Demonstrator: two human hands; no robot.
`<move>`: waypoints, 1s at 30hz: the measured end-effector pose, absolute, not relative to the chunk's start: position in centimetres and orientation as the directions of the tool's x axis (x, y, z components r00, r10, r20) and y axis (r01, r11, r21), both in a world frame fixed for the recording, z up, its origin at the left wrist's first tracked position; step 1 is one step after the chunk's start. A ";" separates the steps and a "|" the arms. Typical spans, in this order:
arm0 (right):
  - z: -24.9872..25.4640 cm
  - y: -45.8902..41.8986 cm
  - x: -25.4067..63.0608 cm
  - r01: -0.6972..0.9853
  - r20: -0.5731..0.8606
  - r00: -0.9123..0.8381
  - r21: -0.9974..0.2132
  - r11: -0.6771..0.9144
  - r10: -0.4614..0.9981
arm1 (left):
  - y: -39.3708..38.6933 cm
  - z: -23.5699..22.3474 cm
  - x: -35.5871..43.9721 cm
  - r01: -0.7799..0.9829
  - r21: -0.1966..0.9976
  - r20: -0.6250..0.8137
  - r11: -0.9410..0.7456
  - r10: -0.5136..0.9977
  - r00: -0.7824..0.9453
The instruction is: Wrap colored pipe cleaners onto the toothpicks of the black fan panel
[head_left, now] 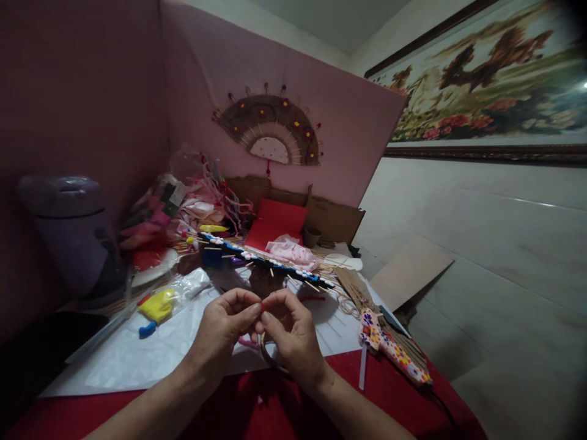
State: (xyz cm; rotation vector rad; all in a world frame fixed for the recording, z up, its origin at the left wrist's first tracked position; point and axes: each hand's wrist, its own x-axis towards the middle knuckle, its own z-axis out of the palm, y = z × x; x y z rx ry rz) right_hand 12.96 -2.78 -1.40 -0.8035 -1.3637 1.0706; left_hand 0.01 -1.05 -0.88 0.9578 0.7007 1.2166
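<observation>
The left hand (224,327) and right hand (291,336) meet at the fingertips, each grip closed on a small red piece (262,308), mostly hidden between the fingers. Directly below the grip, a dark curved loop (265,351) sits partly behind the right hand, with a pink strip (247,343) next to it. Just beyond the grip, a black strip with blue and white trim (271,264) and thin sticks runs crosswise, standing between the hands and the spotted pink cloth (291,250) and red card (277,221). Left of the grip, a yellow and blue lump (157,305) lies by clear plastic on white paper (183,360); farther left stands a purple container (76,238). A crowded heap of pink wrappings (199,208) fills the far left. Right of the grip, a flower-patterned glue gun (394,351) rests near the edge of the red tabletop (339,382), and a decorated fan (275,119) is on the pink board (348,122) beyond
</observation>
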 end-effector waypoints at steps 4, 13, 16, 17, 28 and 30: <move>-1.4 -2.8 13.0 -0.120 0.364 -0.089 -0.928 0.353 0.927 | -1.0 -0.7 0.1 -0.462 0.882 0.024 0.088 0.973 0.231; -1.4 -2.8 13.1 -0.009 0.371 -0.095 -0.928 0.372 0.924 | -1.2 -0.6 0.1 -0.487 0.862 -0.010 0.141 0.965 0.261; -1.4 -2.8 13.1 0.029 0.377 -0.104 -0.924 0.382 0.920 | -1.1 -0.6 0.1 -0.485 0.864 -0.012 0.138 0.967 0.253; -1.5 -2.8 13.1 0.042 0.381 -0.108 -0.921 0.387 0.918 | -1.1 -0.6 0.1 -0.482 0.864 -0.018 0.142 0.967 0.254; -0.8 -3.4 13.2 0.359 0.499 -0.171 -0.772 0.525 0.850 | -1.0 -0.6 0.0 -0.510 0.837 -0.090 0.200 0.968 0.233; -0.7 -3.5 13.2 0.409 0.513 -0.194 -0.732 0.545 0.836 | -1.0 -0.8 0.0 -0.521 0.828 -0.099 0.209 0.968 0.231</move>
